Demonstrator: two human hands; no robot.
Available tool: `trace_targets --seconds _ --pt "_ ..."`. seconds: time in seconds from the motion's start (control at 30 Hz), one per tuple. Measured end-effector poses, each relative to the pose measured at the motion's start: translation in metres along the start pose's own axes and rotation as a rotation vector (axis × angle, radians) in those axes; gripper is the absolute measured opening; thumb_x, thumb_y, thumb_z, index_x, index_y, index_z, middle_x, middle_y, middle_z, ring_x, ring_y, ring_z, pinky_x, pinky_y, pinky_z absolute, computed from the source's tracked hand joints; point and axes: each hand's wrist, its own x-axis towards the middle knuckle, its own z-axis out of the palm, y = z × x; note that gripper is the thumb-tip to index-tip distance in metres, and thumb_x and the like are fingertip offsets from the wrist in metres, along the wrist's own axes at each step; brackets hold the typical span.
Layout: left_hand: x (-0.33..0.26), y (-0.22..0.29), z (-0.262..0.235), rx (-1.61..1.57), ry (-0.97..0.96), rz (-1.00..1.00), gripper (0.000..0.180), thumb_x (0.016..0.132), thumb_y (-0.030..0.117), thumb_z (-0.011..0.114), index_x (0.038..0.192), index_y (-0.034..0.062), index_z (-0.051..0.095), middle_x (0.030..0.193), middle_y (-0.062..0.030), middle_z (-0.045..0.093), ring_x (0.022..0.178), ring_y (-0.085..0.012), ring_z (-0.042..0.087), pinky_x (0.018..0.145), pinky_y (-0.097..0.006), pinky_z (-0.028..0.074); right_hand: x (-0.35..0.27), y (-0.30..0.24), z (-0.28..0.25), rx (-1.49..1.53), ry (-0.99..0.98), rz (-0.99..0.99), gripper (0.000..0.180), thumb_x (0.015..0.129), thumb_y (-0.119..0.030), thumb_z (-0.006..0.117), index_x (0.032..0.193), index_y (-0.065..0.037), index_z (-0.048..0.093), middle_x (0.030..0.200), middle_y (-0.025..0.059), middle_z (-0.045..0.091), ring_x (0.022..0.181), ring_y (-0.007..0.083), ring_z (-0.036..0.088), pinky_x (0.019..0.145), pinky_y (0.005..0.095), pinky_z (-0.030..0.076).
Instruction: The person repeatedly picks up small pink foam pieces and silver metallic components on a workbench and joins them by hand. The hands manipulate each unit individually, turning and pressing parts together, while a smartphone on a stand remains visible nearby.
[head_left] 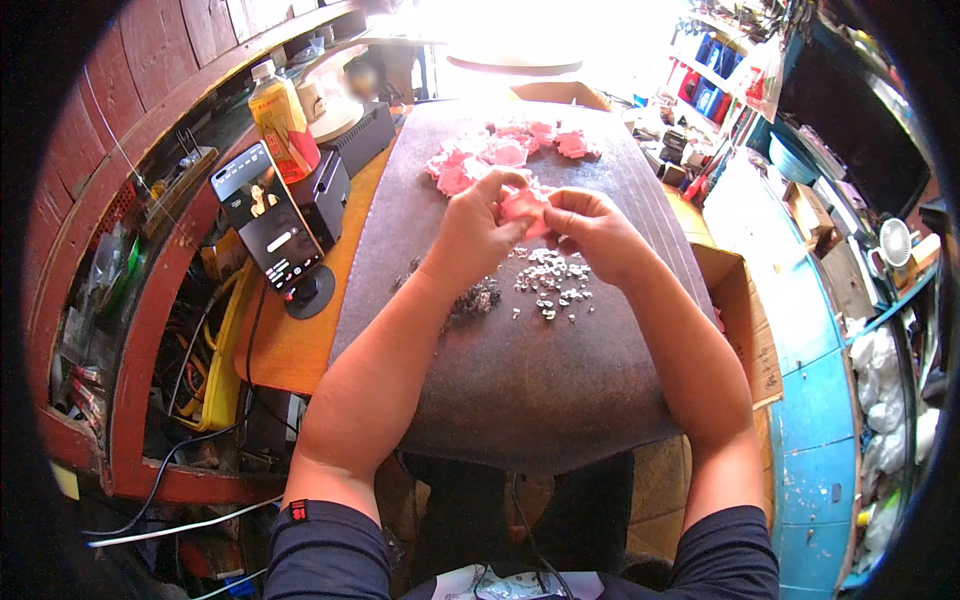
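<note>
Together, our left hand (478, 228) and right hand (592, 228) pinch a pink flower-shaped piece (524, 207) with fingers clamped on it, raised over the counter's (520, 380) middle, above small silvery bits (548, 283), perhaps keeping parts within reach.

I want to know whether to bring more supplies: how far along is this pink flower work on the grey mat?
A cluster of pink flower pieces already lies at the far end of the grey mat. The left hand and right hand together hold another pink piece. A scatter of small pale bits and a dark pile remain beside them.
</note>
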Motion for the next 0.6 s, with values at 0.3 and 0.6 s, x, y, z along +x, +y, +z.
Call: trace_targets --seconds 0.3,0.6 --pt "0.012 0.008 -0.017 -0.174 0.290 -0.119 0.028 0.090 0.002 0.063 0.116 -0.0037 0.054 0.092 -0.0117 0.066 0.074 -0.0131 0.066 0.059 -0.025 0.056 0.015 0.021 0.038 -1.160 0.093 -0.268 0.011 0.079 -0.017 0.065 0.078 -0.006 0.067 0.082 0.0143 0.063 0.087 0.0322 0.063 0.080 0.0420 0.050" --pt "0.009 0.014 -0.014 -0.206 0.323 -0.153 0.031 0.083 -0.002 0.063 0.114 -0.0042 0.057 0.083 -0.0124 0.065 0.071 -0.0144 0.066 0.056 -0.026 0.053 0.018 0.027 0.048 -1.301 0.066 -0.262 0.016 0.075 -0.019 0.065 0.076 -0.003 0.065 0.080 0.0170 0.064 0.081 0.0332 0.065 0.075 0.0423 0.052"
